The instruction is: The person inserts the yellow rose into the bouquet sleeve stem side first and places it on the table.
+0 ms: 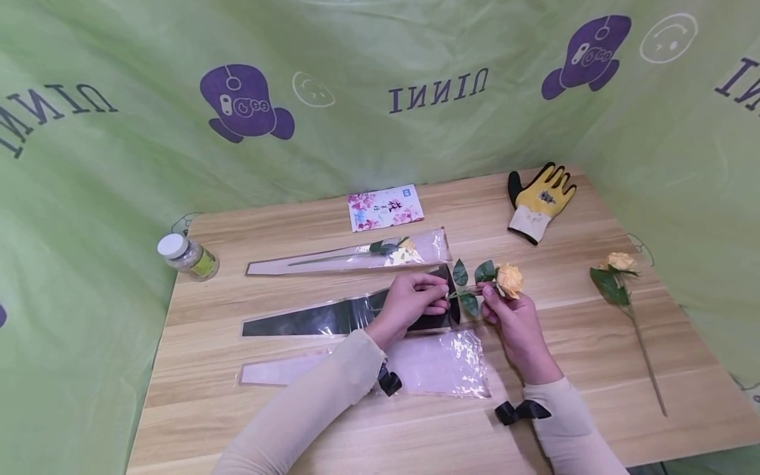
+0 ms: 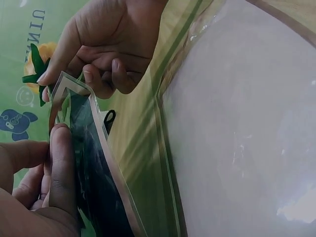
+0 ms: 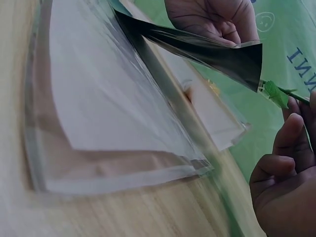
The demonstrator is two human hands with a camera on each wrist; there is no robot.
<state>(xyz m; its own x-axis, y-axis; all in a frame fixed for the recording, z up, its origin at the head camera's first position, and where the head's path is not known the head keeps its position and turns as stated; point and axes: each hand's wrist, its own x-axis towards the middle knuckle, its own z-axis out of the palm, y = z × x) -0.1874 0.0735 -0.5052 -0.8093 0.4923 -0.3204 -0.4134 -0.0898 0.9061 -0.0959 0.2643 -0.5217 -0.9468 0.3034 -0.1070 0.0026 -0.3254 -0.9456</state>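
In the head view my left hand [image 1: 408, 305] pinches the wide mouth of a black, clear-fronted flower sleeve [image 1: 315, 320]. My right hand [image 1: 518, 328] pinches the stem of an orange-yellow artificial rose [image 1: 509, 280] just below its bloom. Green leaves [image 1: 469, 303] stick out at the sleeve's mouth, and part of the stem lies inside it. The left wrist view shows the left thumb and fingers on the sleeve's edge [image 2: 94, 106], with the rose bloom [image 2: 45, 57] beyond. In the right wrist view the black sleeve [image 3: 217, 57] is lifted and tilted.
Behind lies a white sleeve [image 1: 430, 245] with a rose inside; a pale sleeve [image 1: 427, 369] lies in front. Another rose [image 1: 622, 262] is at right. Around the table [image 1: 196, 422] are a lidded jar [image 1: 189, 256], a floral packet [image 1: 386, 208], a yellow glove [image 1: 541, 201] and a black bow [image 1: 522, 412].
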